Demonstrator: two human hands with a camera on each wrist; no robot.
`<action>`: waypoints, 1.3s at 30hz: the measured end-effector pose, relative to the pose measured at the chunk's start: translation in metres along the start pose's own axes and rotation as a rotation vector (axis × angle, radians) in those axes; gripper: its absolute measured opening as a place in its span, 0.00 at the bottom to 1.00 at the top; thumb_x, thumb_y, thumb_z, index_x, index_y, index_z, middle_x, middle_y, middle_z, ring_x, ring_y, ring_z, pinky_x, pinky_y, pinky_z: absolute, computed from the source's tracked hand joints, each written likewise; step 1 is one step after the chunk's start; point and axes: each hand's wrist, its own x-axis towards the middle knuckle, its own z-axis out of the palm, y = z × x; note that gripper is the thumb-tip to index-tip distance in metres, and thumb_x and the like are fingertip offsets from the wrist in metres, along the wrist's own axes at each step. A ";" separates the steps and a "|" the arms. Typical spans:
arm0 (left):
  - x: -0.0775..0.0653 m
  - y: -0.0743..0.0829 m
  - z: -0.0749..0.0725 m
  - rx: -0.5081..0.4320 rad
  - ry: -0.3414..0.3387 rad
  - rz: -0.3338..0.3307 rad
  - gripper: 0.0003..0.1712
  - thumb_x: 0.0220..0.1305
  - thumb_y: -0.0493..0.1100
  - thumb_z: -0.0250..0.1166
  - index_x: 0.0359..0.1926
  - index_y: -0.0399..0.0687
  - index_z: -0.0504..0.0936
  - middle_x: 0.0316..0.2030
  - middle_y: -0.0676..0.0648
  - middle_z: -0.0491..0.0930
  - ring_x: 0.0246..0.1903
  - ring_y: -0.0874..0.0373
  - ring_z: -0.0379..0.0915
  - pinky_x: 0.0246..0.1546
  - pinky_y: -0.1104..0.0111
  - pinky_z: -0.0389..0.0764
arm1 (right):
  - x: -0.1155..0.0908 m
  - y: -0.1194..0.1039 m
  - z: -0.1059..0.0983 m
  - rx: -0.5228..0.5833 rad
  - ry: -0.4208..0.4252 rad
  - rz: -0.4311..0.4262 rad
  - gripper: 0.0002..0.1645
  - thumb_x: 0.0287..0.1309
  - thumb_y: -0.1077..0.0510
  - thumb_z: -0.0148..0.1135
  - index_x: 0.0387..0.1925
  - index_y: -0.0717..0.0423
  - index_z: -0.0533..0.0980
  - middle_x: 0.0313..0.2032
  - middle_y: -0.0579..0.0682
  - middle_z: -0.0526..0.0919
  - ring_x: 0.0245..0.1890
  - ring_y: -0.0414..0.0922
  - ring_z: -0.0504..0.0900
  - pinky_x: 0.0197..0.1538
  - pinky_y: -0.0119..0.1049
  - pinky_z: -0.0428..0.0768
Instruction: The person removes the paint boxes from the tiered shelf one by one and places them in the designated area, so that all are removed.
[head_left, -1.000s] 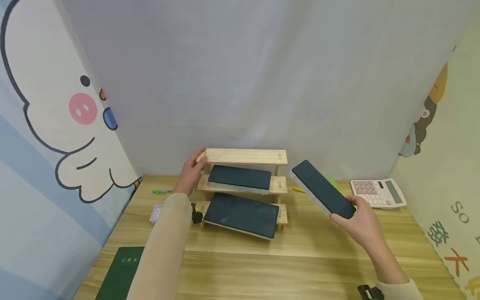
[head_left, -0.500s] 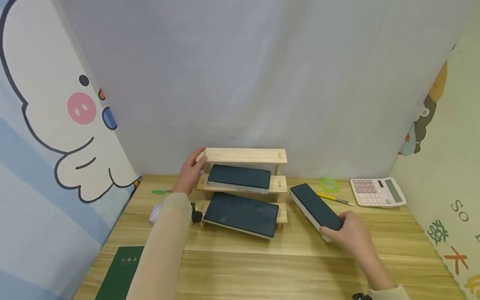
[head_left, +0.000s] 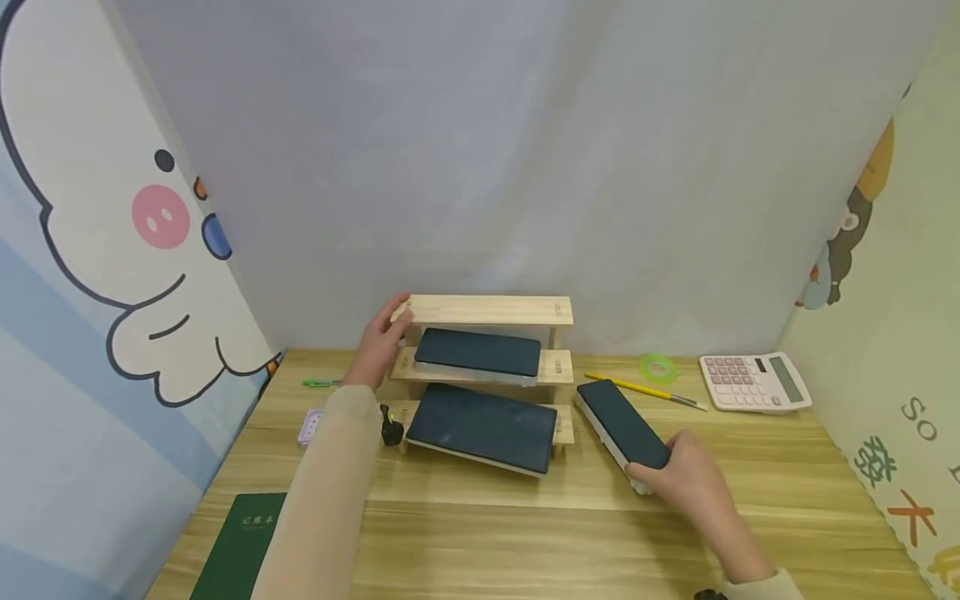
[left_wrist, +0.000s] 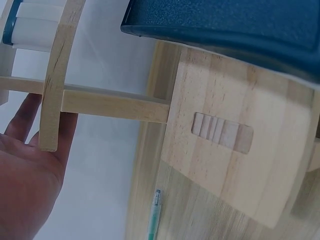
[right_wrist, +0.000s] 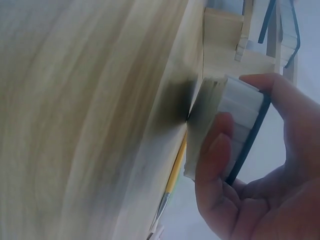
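Note:
In the head view my left hand grips the left end of the top board on a three-tier wooden rack. The left wrist view has the fingers behind that board. Between thumb and fingers, my right hand holds the near end of a long white box with a dark blue lid, low over the desk to the right of the rack. Whether its underside touches the desk I cannot tell. A similar dark-lidded box lies on the middle tier. Another, wider one sits askew on the lowest tier, overhanging its front.
Behind the held box lie a yellow-handled brush, a green tape ring and a calculator. To the left are a green pen, a small purple case, a black object and a green notebook.
My right hand has lowered the box toward the desk and drawn it slightly left and nearer, uncovering the brush and tape ring. My left hand keeps its grip on the rack.

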 end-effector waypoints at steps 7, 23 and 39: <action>0.001 -0.001 0.000 0.002 0.006 0.005 0.33 0.84 0.53 0.50 0.83 0.56 0.57 0.82 0.44 0.48 0.77 0.39 0.53 0.72 0.40 0.61 | -0.002 -0.007 0.006 -0.089 -0.059 -0.003 0.56 0.48 0.33 0.78 0.56 0.78 0.70 0.44 0.69 0.82 0.40 0.57 0.82 0.43 0.55 0.82; 0.000 -0.001 0.000 0.005 0.006 0.017 0.33 0.84 0.53 0.51 0.83 0.57 0.57 0.82 0.45 0.47 0.77 0.41 0.52 0.72 0.41 0.60 | -0.002 -0.025 0.030 -0.272 -0.161 0.027 0.76 0.45 0.22 0.73 0.67 0.84 0.61 0.48 0.73 0.82 0.41 0.59 0.85 0.38 0.54 0.82; 0.015 -0.021 -0.002 -0.013 0.001 -0.011 0.38 0.82 0.59 0.51 0.85 0.65 0.49 0.83 0.50 0.44 0.78 0.41 0.51 0.74 0.42 0.55 | 0.003 -0.029 0.018 -0.264 -0.156 0.029 0.78 0.48 0.11 0.59 0.70 0.79 0.64 0.59 0.76 0.77 0.43 0.60 0.86 0.31 0.47 0.81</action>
